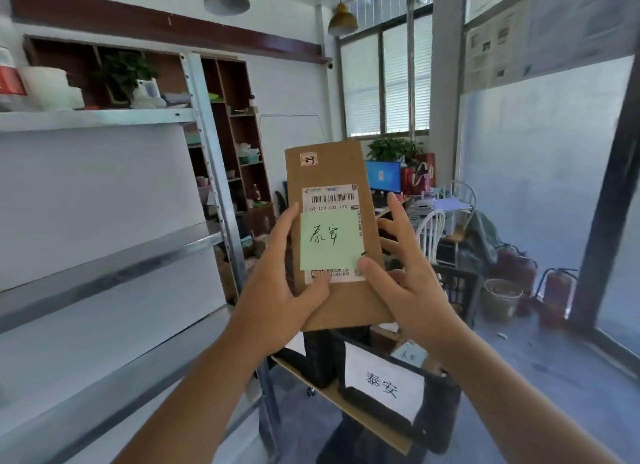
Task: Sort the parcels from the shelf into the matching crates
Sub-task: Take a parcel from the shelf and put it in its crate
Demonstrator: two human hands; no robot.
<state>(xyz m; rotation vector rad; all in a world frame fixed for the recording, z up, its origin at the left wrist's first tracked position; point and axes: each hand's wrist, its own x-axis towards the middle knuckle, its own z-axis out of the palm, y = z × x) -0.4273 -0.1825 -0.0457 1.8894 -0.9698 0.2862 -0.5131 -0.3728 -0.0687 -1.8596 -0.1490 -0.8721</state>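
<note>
A person holds a flat brown cardboard parcel (332, 235) upright at chest height, in the middle of the view, with both hands; a metal shelf (104, 255) stands to the left, and a black crate (440, 404) sits just below the parcel. The left hand (277, 290) grips the parcel's lower left edge, thumb laid across the front near the printed label (330, 200), fingers (289, 217) reaching up the side; the right hand (405, 283) steadies the right edge, thumb pressed on the front, its fingers spread apart and only loosely curved behind; how firmly they clamp cannot be told. A green note (330, 241) with handwritten characters covers the middle of the label; a white sign (384, 384) on the crate appears to carry the same two characters, so this crate is probably the match. The parcel looks thin, stiff and light, likely a card mailer; the matte card should not slip; the long edges are the best place to grip, keeping thumbs off the note, which may peel loose.
</note>
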